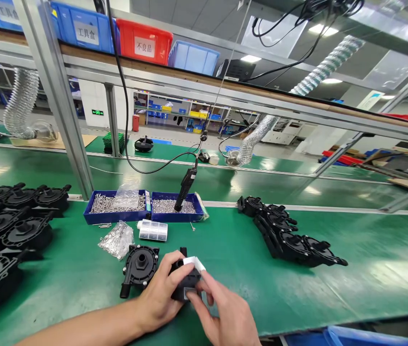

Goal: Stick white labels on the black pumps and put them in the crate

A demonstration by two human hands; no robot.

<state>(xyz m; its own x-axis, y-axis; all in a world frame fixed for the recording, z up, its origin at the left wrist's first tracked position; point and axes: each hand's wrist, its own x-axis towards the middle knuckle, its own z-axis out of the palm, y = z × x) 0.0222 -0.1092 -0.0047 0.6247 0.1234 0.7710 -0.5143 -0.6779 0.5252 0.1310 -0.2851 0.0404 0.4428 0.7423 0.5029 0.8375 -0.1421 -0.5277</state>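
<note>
Lower centre: one black unit (181, 294), clamped between your left hand (162, 293) and right hand (230, 310), white strip (195, 263) uppermost, seemingly unfinished; adjacent left, one pump (139, 269), screws (144, 283) fitted.

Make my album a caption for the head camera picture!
Left hand and right hand hold a black pump housing at a green workbench, a screw tray beyond.

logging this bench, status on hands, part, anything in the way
Left hand, right hand both on black part. White piece at its upper edge. Round black housing close by left hand.
</note>
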